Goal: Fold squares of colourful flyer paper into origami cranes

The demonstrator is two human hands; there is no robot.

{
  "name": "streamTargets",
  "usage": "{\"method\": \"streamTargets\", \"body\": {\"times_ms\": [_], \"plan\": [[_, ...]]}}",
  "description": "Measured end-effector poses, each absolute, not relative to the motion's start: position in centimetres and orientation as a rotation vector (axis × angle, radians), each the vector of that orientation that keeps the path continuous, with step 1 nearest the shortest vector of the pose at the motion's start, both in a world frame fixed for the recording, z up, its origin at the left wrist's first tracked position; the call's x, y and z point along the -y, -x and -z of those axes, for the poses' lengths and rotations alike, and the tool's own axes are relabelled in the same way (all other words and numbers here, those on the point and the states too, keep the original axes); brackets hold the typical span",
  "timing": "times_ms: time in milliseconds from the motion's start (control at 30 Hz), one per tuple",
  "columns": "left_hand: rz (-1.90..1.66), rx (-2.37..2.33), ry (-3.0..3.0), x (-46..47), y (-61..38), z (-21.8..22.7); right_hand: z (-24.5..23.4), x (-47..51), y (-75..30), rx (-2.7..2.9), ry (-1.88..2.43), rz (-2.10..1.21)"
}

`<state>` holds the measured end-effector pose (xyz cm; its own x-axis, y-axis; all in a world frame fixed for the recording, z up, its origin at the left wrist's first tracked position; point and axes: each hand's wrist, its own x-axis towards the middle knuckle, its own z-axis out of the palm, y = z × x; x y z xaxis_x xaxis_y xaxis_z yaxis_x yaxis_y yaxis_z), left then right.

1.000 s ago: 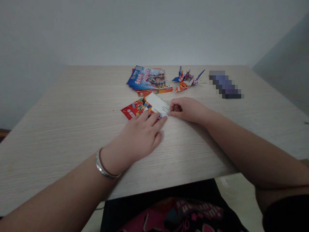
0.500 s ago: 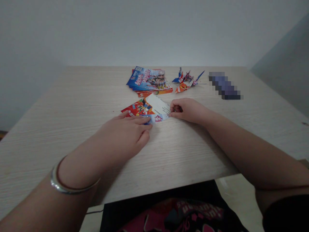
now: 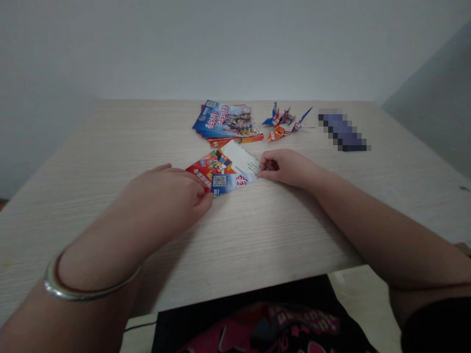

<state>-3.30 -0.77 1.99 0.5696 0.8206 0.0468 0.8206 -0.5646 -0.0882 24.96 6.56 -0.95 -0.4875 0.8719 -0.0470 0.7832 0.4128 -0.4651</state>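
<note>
A partly folded paper flyer (image 3: 231, 180) lies on the table in front of me, showing a red printed side, a white panel with text, and a blue folded strip with a QR code. My left hand (image 3: 171, 196), a silver bangle on its wrist, is at the flyer's lower left corner with thumb and forefinger closed on the edge; its other fingers are partly hidden. At the opposite end, my right hand (image 3: 282, 166) is curled with thumb and forefinger pinching the flyer's right corner.
Behind the flyer lies a stack of blue and red flyers (image 3: 228, 120). Folded paper cranes (image 3: 283, 122) stand to its right. Farther right is a pixelated, dark flat object (image 3: 343, 131). The pale wooden table (image 3: 110, 142) meets a wall at the back.
My left hand has slid left along the flyer from its blue strip to its left corner, uncovering the QR code, and its fingers have drawn together. My right hand stays in place.
</note>
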Motion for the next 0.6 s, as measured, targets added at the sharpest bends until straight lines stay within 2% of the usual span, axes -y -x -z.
{"method": "streamTargets", "body": {"times_ms": [67, 233, 433, 600], "plan": [[-0.124, 1.473, 2.589, 0.4, 2.5, -2.2, 1.0, -6.4, -24.8, 2.452, 1.458, -0.662], [0.133, 1.263, 2.752, -0.2, 1.0, -1.6, 0.8, -6.1, -24.4, 2.432, 1.419, -0.67], [0.08, 1.285, 2.784, -0.3, 0.3, -0.9, 0.3, -5.7, -24.1, 2.615, 0.922, -0.306], [0.016, 1.283, 2.688, 0.1, -0.2, -1.6, 0.0, -4.8, -23.2, 2.695, 0.888, -0.172]]}}
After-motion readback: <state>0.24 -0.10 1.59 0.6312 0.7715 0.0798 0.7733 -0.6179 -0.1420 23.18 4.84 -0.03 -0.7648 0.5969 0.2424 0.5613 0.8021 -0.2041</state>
